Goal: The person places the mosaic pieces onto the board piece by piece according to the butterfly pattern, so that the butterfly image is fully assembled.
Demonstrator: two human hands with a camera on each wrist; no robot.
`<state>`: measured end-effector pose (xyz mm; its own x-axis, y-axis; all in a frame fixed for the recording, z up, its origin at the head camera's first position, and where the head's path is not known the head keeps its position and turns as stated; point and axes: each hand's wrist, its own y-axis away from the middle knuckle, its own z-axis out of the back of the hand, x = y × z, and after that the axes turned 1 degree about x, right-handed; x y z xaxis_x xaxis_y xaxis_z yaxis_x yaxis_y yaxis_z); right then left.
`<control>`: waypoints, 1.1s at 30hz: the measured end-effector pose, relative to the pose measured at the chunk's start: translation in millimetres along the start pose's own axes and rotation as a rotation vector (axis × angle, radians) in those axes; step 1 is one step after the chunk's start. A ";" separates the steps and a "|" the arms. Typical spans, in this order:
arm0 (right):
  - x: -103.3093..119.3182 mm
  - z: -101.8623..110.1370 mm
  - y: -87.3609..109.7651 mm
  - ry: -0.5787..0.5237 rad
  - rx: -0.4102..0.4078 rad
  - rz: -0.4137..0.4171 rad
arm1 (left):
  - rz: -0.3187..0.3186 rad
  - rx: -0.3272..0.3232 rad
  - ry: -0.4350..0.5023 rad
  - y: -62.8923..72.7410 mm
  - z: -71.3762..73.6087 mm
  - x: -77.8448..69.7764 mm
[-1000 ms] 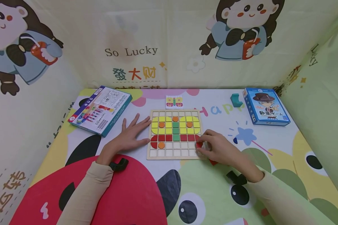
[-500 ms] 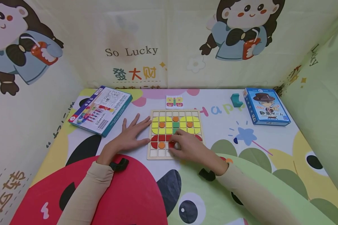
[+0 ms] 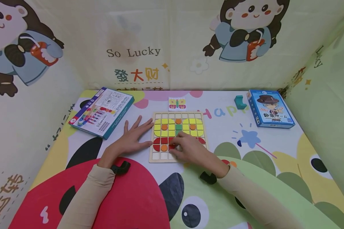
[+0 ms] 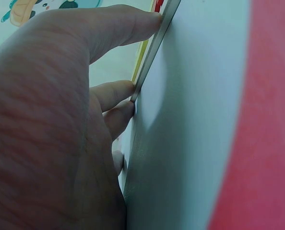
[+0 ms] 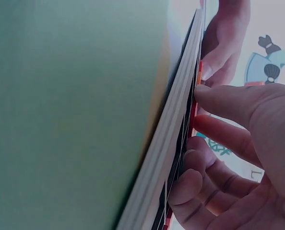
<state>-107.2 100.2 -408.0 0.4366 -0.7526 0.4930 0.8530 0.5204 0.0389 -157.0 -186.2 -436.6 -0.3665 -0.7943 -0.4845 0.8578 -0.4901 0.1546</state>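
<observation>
A wooden grid board (image 3: 156, 156) lies at the middle of the table, filled in part with yellow tiles (image 3: 200, 121), red tiles, orange discs (image 3: 192, 127) and a green square (image 3: 178, 127). Along its left edge my left hand (image 3: 133, 136) is spread flat, thumb and fingertips touching the rim. Over the lower middle cells my right hand (image 3: 190, 148) pinches a red tile (image 3: 171, 146) between thumb and index finger, right beside an orange disc (image 3: 164, 148). That hand hides several cells behind it. In the right wrist view the thumb (image 5: 219, 98) presses at the board's surface.
Behind the board lies a small butterfly pattern card (image 3: 177, 104). A game box (image 3: 103, 111) stands back left, a blue box (image 3: 270, 108) back right, with a teal angled piece (image 3: 240, 102) beside it. Loose pieces (image 3: 232, 164) show by the right sleeve.
My right hand has moved left from the board's right side to its lower middle, then shifted very slightly further left. My left hand has stayed at the left rim.
</observation>
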 end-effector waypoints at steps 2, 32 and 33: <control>0.3 0.2 0.4 0.001 -0.001 0.000 | 0.001 -0.001 0.000 -0.4 -0.2 0.0; -120.4 79.6 129.9 0.027 -0.208 -0.158 | 0.013 -0.003 -0.008 -1.6 -1.4 1.7; -125.2 80.1 132.5 0.040 -0.221 -0.181 | 0.014 -0.002 -0.009 -2.0 -1.7 2.3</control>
<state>-71.7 295.7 -394.9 0.2785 -0.8427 0.4608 0.9579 0.2787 -0.0692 -158.9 -186.5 -439.5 -0.3579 -0.8039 -0.4750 0.8635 -0.4785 0.1593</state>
